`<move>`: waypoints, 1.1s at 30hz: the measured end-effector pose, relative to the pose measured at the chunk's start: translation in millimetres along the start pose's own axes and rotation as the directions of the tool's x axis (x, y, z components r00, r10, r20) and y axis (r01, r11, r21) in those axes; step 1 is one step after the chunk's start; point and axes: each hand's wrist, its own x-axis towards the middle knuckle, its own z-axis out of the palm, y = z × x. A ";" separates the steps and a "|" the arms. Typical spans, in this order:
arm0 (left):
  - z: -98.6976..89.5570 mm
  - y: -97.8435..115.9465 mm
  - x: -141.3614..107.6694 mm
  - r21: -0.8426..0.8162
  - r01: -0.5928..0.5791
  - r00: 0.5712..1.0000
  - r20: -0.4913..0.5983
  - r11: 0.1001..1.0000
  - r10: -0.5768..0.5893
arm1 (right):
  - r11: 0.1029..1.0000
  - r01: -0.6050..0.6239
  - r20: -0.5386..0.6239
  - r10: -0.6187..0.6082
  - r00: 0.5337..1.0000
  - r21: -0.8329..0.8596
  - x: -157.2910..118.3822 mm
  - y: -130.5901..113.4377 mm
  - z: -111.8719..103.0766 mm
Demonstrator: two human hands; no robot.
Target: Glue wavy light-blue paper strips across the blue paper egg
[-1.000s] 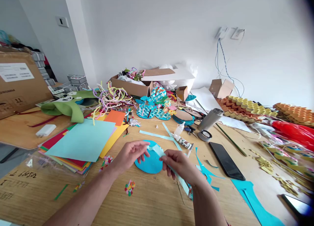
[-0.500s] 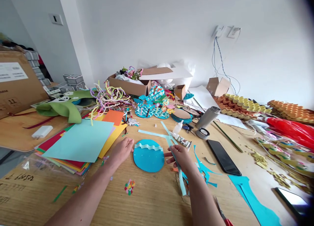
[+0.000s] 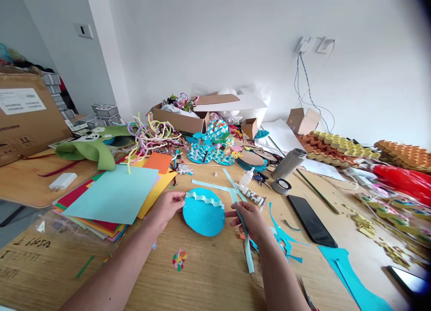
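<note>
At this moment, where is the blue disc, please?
In the head view, the blue disc is below centre, between the left hand and right hand, beyond the coloured dots.

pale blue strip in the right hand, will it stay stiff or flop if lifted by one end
The pale blue strip would probably droop, as it looks like long, narrow, thin paper. It is likely very light, so a slight nudge might shift it. It may also crease easily: the similar wavy strip on the blue disc holds its folds.

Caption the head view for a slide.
Left hand at the edge of a blue paper disc bearing a wavy pale aqua paper strip; right hand holding a straight pale aqua paper strip.
</note>
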 end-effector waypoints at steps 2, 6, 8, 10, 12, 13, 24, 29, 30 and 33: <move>0.1 4.2 -2.2 -0.045 0.009 0.999 0.035 0.999 -0.007 | 1.000 0.005 0.016 -0.005 1.000 0.009 -0.6 -0.2 0.0; -0.8 11.9 -5.9 -0.123 0.058 0.996 0.080 0.991 -0.048 | 0.999 0.021 0.045 -0.023 0.999 0.027 -0.6 0.5 -1.0; -2.1 13.5 -6.3 -0.137 0.096 0.992 0.091 0.986 -0.084 | 0.999 0.028 0.059 -0.029 0.998 0.031 -0.3 1.1 -1.8; -3.3 13.5 -5.7 -0.136 0.128 0.989 0.096 0.982 -0.115 | 0.999 0.025 0.067 -0.026 0.997 0.024 -0.3 1.2 -3.1; -3.7 12.4 -4.6 -0.125 0.147 0.986 0.100 0.981 -0.135 | 1.000 0.014 0.062 -0.014 0.998 0.002 -0.5 0.1 -5.5; -3.5 11.5 -4.1 -0.116 0.154 0.985 0.101 0.981 -0.142 | 1.000 0.017 0.045 -0.016 0.999 -0.009 -0.6 -0.7 -7.2; 0.7 0.4 -1.4 0.157 -0.008 0.999 0.037 0.988 0.002 | 0.991 0.126 0.201 -0.132 0.971 0.041 -13.6 -8.9 -5.7; -2.5 3.9 0.5 0.302 -0.146 0.982 -0.075 0.942 0.176 | 0.989 0.119 0.330 -0.085 0.940 -0.084 -24.0 -7.5 22.0; -2.4 5.5 -0.1 0.311 -0.165 0.979 -0.067 0.936 0.194 | 0.987 0.122 0.338 -0.079 0.938 -0.108 -24.6 -6.8 27.3; -0.9 10.8 -3.9 0.291 -0.197 0.980 0.030 0.936 0.196 | 0.974 0.141 0.339 -0.074 0.938 -0.179 -23.7 -5.7 40.0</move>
